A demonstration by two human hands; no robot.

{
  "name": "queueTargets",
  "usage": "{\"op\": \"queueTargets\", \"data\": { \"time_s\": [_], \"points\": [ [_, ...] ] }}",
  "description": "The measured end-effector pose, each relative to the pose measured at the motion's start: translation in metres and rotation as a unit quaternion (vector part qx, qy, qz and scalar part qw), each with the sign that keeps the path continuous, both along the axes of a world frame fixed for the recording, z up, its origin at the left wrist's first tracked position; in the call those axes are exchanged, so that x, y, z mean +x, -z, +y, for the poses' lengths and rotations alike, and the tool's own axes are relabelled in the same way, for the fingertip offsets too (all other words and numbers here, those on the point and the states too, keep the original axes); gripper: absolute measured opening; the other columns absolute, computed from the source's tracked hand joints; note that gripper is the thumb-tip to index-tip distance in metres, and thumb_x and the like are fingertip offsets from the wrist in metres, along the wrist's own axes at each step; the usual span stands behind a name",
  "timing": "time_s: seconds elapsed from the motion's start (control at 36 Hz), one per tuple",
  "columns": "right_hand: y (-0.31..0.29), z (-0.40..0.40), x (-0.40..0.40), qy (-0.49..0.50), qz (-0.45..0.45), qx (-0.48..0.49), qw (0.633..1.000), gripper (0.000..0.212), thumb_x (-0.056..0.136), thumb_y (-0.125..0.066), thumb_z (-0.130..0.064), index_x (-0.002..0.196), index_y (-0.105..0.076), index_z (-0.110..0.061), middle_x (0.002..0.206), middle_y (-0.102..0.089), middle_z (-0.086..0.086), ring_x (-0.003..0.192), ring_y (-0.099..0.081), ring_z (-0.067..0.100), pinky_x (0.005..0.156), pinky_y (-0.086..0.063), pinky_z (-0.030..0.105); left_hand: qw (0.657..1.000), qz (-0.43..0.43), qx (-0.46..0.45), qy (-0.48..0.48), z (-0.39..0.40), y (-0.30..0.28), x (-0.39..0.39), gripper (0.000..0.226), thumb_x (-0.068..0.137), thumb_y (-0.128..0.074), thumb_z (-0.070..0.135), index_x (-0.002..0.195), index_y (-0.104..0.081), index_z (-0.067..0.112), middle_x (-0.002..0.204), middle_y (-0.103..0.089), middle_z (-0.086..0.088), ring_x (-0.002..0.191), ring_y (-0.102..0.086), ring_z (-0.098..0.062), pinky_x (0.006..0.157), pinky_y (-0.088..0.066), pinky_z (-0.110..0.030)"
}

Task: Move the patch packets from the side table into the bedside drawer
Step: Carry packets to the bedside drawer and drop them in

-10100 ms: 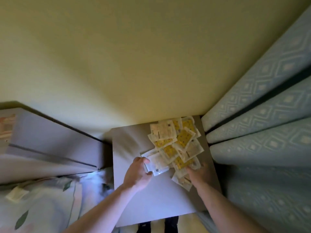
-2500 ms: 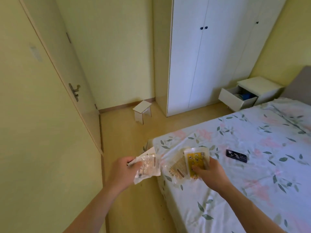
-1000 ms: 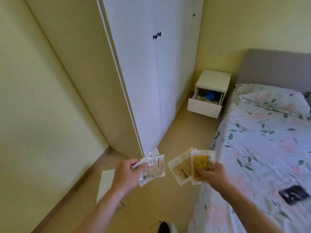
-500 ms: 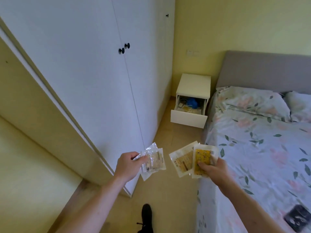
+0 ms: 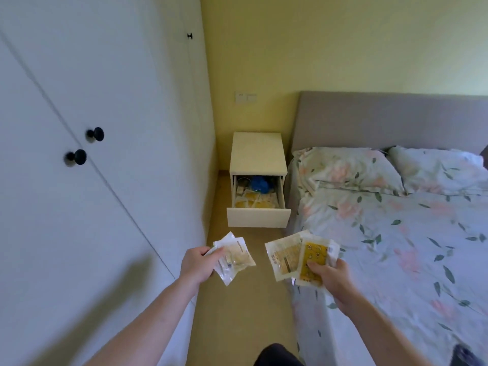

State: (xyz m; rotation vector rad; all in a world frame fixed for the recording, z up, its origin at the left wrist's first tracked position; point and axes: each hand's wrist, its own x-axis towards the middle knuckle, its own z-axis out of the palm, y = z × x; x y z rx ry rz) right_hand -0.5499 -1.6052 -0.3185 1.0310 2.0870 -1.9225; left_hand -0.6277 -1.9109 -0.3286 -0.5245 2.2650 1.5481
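- Packets are in both hands: a small clear-and-tan bunch (image 5: 233, 256) pinched in the left hand (image 5: 196, 265), and a fanned set with a yellow one on top (image 5: 301, 258) gripped in the right hand (image 5: 331, 277).
- Left fingers are curled round the near edge of their bunch, thumb on top; the packets stick out forward and a little to the right, past the fingertips.
- Right thumb presses down on the yellow packet's lower part, with the other fingers hidden underneath; this fan points up and away from the palm, toward the drawer.
- Drawer (image 5: 258, 217) of the bedside cabinet (image 5: 257, 151) stands pulled out, straight ahead of both hands and well apart from them, at the end of the floor strip between the wardrobe (image 5: 79, 180) and the bed (image 5: 409, 247).
- Its opening faces up, and other packets (image 5: 254, 203) and something blue (image 5: 260, 183) already lie inside.
- Both hands sit at about the same depth from the drawer, the left slightly closer to its centre line and the right over the bed's edge, so neither is clearly nearer.
- My reading is that the carry is under way and the drop is not yet done; the hands need to travel forward and down until the packet tips clear the front panel.
- Risk, as I judge it: the loose fan on the right could slide apart when the thumb lifts short of the opening.
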Motion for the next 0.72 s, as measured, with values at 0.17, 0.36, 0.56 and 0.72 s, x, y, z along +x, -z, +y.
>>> {"op": "queueTargets", "data": {
  "time_s": [0.17, 0.36, 0.56, 0.72],
  "points": [
    [0.011, 0.026, -0.088, 0.034, -0.026, -0.004, 0.999, 0.009, 0.089, -0.072, -0.007, 0.098, -0.07, -0.009, 0.086, -0.078, 0.007, 0.078, -0.076, 0.023, 0.071, -0.059, 0.036, 0.999, -0.042, 0.012, 0.008, 0.035, 0.023, -0.111, 0.028, 0.082, -0.078, 0.035, 0.082, -0.076, 0.007, 0.084, -0.075, -0.011, 0.081, -0.071, -0.024, 0.071, -0.057, -0.035],
    [0.027, 0.07, -0.215, 0.048, -0.062, -0.007, 0.997, 0.017, 0.087, -0.076, -0.016, 0.094, -0.06, -0.015, 0.089, -0.074, 0.007, 0.084, -0.073, 0.023, 0.083, -0.058, 0.043, 0.997, -0.074, -0.007, 0.01, 0.079, 0.043, -0.237, 0.022, 0.083, -0.077, 0.036, 0.081, -0.077, 0.015, 0.083, -0.075, -0.006, 0.081, -0.069, -0.023, 0.07, -0.054, -0.033],
    [0.056, 0.116, -0.334, 0.024, -0.108, -0.01, 0.994, 0.015, 0.087, -0.074, -0.013, 0.101, -0.069, -0.011, 0.085, -0.078, 0.005, 0.079, -0.076, 0.022, 0.081, -0.061, 0.044, 0.996, -0.081, -0.043, 0.01, 0.108, 0.06, -0.349, 0.028, 0.083, -0.078, 0.039, 0.074, -0.078, 0.013, 0.073, -0.075, -0.004, 0.075, -0.069, -0.023, 0.065, -0.052, -0.034],
    [0.074, 0.137, -0.416, 0.019, -0.139, 0.003, 0.99, 0.022, 0.084, -0.076, -0.015, 0.103, -0.065, -0.014, 0.088, -0.076, 0.007, 0.08, -0.075, 0.024, 0.082, -0.061, 0.046, 0.994, -0.097, -0.058, 0.002, 0.123, 0.079, -0.426, 0.037, 0.083, -0.076, 0.044, 0.075, -0.076, 0.007, 0.073, -0.074, -0.008, 0.066, -0.062, -0.019, 0.058, -0.041, -0.031]
  ]
}}
